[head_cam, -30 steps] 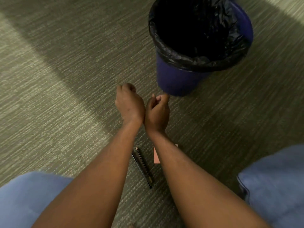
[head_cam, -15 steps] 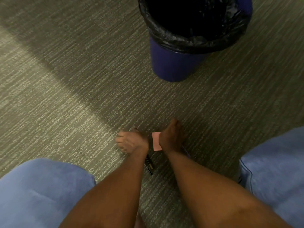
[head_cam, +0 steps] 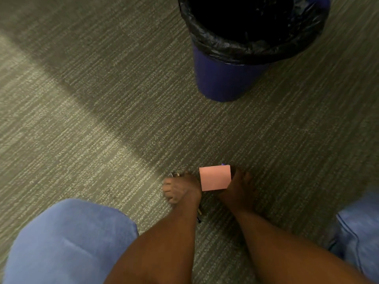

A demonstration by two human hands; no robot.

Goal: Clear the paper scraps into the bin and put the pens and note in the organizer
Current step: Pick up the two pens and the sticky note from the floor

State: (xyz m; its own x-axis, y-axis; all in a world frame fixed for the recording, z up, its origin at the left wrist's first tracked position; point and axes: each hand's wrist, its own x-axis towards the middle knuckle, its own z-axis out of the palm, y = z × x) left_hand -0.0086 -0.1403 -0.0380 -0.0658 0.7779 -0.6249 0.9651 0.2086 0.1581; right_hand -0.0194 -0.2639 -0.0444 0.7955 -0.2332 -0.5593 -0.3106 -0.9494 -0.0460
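Observation:
My left hand is down on the carpet with its fingers curled around two dark pens. The pens' ends stick out above the knuckles and below the wrist. My right hand grips the right edge of a pink note, which is tilted up towards me. A small purple tip shows just above the note; I cannot tell what it belongs to. The blue bin with a black liner stands on the floor beyond both hands. No organizer or paper scraps are in view.
Grey striped carpet covers the floor. My knees in blue jeans fill the lower left and the right edge. A bright band of light crosses the carpet on the left.
Both hands came down from near the bin to the floor. The left closed over the pens, and the right took the pink note, which now shows more fully.

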